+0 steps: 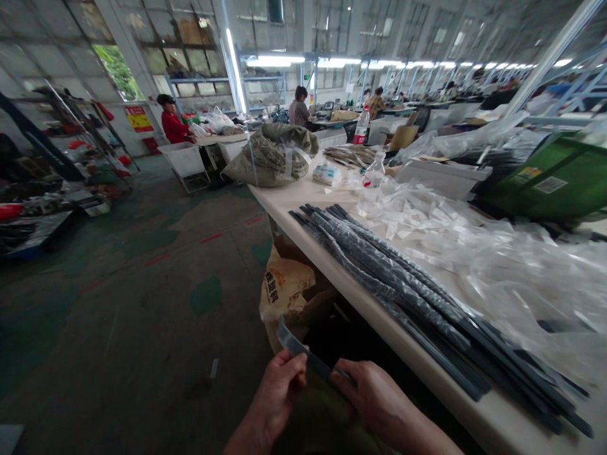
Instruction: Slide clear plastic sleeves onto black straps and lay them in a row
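Note:
My left hand [282, 387] pinches a flat, dark grey flexible strip [296, 344], whose bent end rises past my fingers. Close beside it, my right hand [374, 395] is closed around a dark part of what looks like the same strip; its lower run is hidden by my hands. Both hands are in front of the table edge, above an open paper sack [284, 284] with dark printing. On the table to the right lies a bundle of long dark grey strips [403, 287], partly wrapped in clear plastic.
Crumpled clear plastic film [497, 272] covers much of the table [279, 199]. A woven sack [275, 155], a red-labelled bottle [361, 125], a tissue pack [327, 174] and a green bin [554, 177] stand farther back. Several people work beyond; floor lies left.

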Motion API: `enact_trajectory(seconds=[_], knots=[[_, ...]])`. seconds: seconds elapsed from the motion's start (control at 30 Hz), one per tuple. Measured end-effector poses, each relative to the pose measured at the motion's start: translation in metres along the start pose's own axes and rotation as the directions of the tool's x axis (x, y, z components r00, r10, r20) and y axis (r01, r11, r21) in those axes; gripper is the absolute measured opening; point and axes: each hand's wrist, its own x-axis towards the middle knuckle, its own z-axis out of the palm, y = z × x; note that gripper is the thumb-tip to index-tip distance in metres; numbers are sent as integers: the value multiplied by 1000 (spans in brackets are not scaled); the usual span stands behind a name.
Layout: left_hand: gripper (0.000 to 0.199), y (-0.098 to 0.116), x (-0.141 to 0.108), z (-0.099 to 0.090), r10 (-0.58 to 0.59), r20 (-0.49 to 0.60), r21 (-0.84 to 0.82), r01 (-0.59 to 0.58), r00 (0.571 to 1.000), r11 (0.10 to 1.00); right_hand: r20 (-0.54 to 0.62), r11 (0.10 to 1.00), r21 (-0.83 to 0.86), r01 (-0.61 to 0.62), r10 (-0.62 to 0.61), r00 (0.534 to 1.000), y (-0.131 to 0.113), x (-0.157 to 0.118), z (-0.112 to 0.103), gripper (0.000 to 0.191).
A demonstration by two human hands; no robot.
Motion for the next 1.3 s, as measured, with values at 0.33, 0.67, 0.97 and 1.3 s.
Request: enact_trajectory(seconds=[0.33, 0.67, 0.97, 1.3], knots=[[45, -8, 0, 6, -19, 44, 55, 16, 999, 998, -97, 995, -92, 39, -48, 994, 7, -2, 3, 35], [39, -14, 0, 8, -78, 146, 64, 69, 986, 996, -113, 999, 6, 35, -34, 993, 7, -4, 4, 32], [32, 4, 1, -7, -179, 24, -104, 180, 984, 978, -490, 926, 156, 344, -230, 841, 46, -16, -2, 29], [30, -11, -20, 18, -259, 200, -28, 270, 945, 963, -373, 739, -145, 658, -657, 655, 16, -28, 2, 21]])
